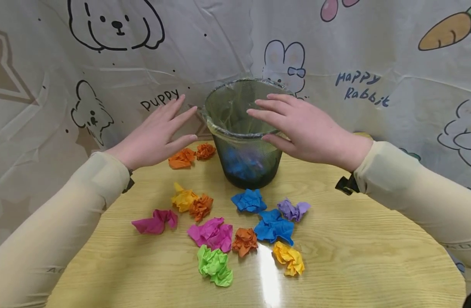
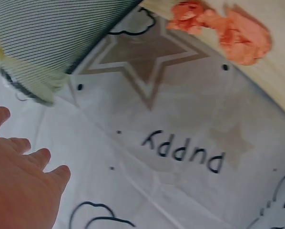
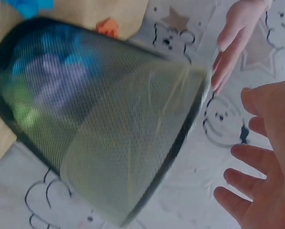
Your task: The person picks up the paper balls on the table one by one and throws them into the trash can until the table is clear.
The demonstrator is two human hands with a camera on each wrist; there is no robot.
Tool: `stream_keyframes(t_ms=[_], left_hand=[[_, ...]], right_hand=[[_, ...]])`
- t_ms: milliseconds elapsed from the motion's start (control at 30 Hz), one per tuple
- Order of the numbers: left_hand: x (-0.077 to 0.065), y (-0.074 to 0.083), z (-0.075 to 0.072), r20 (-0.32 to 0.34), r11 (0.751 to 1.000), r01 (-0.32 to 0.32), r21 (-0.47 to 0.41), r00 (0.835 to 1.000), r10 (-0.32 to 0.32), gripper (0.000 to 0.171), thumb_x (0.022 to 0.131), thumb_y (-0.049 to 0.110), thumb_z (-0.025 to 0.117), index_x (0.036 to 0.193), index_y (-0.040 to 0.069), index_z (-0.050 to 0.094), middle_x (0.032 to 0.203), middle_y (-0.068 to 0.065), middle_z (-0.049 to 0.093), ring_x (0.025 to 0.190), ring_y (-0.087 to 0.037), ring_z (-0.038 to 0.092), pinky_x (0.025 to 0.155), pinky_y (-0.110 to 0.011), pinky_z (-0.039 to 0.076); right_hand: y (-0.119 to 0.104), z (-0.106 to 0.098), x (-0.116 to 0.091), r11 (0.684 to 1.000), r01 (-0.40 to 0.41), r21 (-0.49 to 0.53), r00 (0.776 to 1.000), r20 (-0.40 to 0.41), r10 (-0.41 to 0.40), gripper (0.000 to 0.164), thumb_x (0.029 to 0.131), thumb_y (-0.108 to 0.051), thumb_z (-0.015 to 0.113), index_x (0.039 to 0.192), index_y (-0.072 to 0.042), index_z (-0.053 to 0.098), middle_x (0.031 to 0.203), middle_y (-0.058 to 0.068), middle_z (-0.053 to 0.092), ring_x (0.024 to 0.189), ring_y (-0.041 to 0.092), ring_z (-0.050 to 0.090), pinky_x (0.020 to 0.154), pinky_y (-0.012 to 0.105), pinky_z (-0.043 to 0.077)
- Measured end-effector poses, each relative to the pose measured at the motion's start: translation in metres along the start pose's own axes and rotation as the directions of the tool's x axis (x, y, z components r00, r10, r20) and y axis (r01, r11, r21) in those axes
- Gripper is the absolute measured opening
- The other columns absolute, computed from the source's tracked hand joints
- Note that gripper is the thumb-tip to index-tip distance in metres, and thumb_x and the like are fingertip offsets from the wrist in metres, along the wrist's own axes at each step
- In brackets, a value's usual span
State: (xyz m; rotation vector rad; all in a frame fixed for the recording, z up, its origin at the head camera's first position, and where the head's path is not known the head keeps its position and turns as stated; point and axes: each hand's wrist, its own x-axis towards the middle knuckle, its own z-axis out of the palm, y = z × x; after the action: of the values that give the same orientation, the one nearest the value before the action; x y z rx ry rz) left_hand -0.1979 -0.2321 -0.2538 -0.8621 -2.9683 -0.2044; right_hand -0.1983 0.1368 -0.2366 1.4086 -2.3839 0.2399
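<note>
Tabletop (image 1: 355, 256) carries a mesh bin (image 1: 241, 132) at its far middle, which stands between the left hand (image 1: 154, 137) and the right hand (image 1: 305, 128), both with fingers (image 1: 181, 117) straight, spread and holding nothing, while crumpled paper balls (image 1: 224, 235) lie scattered nearer.

the head view looks down over the table (image 1: 335, 256); both wrist views sit close, sharing the mesh bin (image 1: 241, 141) and printed cloth (image 2: 180, 119).
</note>
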Motion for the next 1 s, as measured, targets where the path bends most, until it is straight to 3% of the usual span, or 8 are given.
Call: stream_keyframes(t_ms=[167,267,500,733,1000], left_hand=[[-0.02,-0.013,0.019,0.046,0.999,0.033,-0.021,0.998,-0.032,0.077,0.106,0.058,0.043,0.166,0.02,0.015,0.171,-0.007,-0.006,0.157,-0.033,0.0,0.124,-0.054,0.004],[-0.03,-0.017,0.035,0.115,0.998,0.054,-0.026,0.992,-0.05,0.079,0.104,0.059,0.046,0.166,0.021,0.015,0.171,-0.009,-0.003,0.156,-0.037,0.002,0.124,-0.057,0.008],[-0.047,-0.024,0.085,0.291,0.992,0.089,-0.09,0.955,-0.059,0.084,0.098,0.03,0.062,0.167,0.023,0.014,0.171,-0.016,0.002,0.155,-0.041,0.006,0.12,-0.062,0.019],[-0.056,-0.028,0.125,0.375,0.985,0.109,-0.138,0.926,-0.05,0.092,0.088,0.016,0.071,0.166,0.019,0.021,0.169,-0.02,0.011,0.153,-0.046,0.013,0.117,-0.064,0.025],[-0.056,-0.027,0.145,0.447,0.971,0.157,-0.18,0.892,-0.062,0.094,0.083,0.009,0.075,0.164,0.015,0.027,0.168,-0.023,0.014,0.152,-0.048,0.012,0.116,-0.064,0.027]], right_hand=[[-0.024,0.01,-0.003,0.995,0.094,0.023,0.995,0.029,-0.095,0.06,0.101,-0.029,0.068,0.155,-0.013,0.047,0.156,0.013,0.046,0.146,0.036,0.038,0.118,0.051,0.033],[-0.038,0.019,-0.003,0.99,0.14,0.03,0.987,0.078,-0.142,0.061,0.101,-0.032,0.067,0.156,-0.014,0.046,0.156,0.013,0.046,0.146,0.036,0.038,0.117,0.05,0.034],[-0.066,0.048,-0.007,0.978,0.206,0.04,0.952,0.223,-0.21,0.065,0.102,-0.038,0.065,0.159,-0.018,0.041,0.159,0.013,0.043,0.148,0.036,0.034,0.119,0.049,0.033],[-0.08,0.088,-0.013,0.982,0.164,0.099,0.915,0.355,-0.189,0.067,0.103,-0.042,0.061,0.162,-0.023,0.035,0.164,0.009,0.034,0.15,0.035,0.03,0.119,0.048,0.032],[-0.09,0.13,-0.019,0.981,0.117,0.153,0.88,0.441,-0.174,0.07,0.101,-0.04,0.065,0.162,-0.023,0.035,0.164,0.011,0.033,0.15,0.035,0.031,0.119,0.047,0.031]])
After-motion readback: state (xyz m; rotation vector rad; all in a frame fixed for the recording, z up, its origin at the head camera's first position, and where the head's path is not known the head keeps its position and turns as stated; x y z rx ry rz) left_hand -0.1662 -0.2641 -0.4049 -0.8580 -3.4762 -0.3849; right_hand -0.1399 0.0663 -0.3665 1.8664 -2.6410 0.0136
